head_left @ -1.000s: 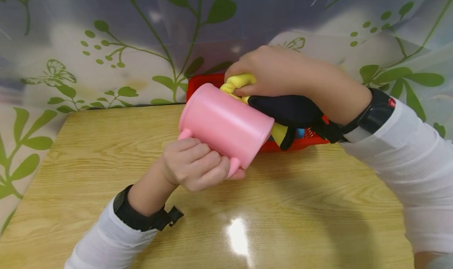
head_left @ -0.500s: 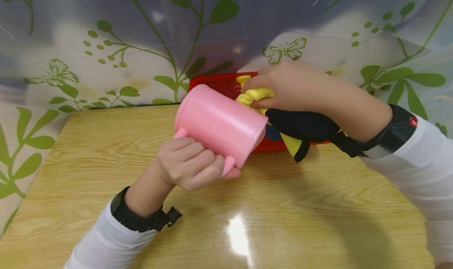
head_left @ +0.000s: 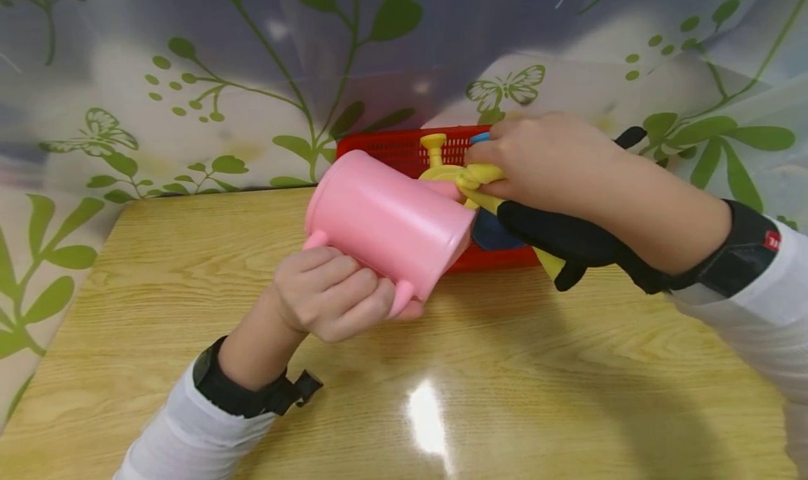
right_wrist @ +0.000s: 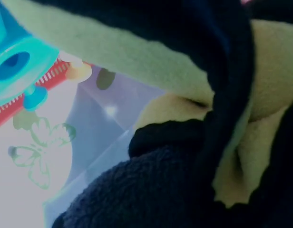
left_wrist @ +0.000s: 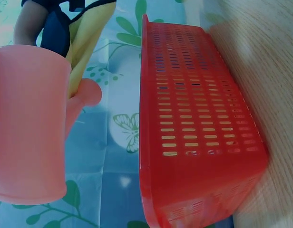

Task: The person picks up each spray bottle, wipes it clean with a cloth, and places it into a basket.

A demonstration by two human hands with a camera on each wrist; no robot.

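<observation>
My left hand (head_left: 334,290) grips the handle of a pink toy watering can (head_left: 391,217), held tilted above the table. In the left wrist view, the spout (left_wrist: 84,99) of the can sticks out on its far side. My right hand (head_left: 549,161) holds a yellow cloth with black edging (head_left: 555,234), bunched between fingers and thumb at the spout's end. The rest of the cloth hangs down below the hand, and it fills most of the right wrist view (right_wrist: 184,142). The fingertips of the left hand are partly hidden behind the handle.
A red perforated basket (head_left: 379,142) stands behind the can against the patterned curtain (head_left: 221,59). Inside are a yellow piece with a flared spout (head_left: 434,150) and blue items (head_left: 495,231). Below lies the wooden table (head_left: 189,255).
My right hand has moved right and slightly down with the cloth, from the can's side to its spout. The can has shifted slightly left, and more of the basket shows.
</observation>
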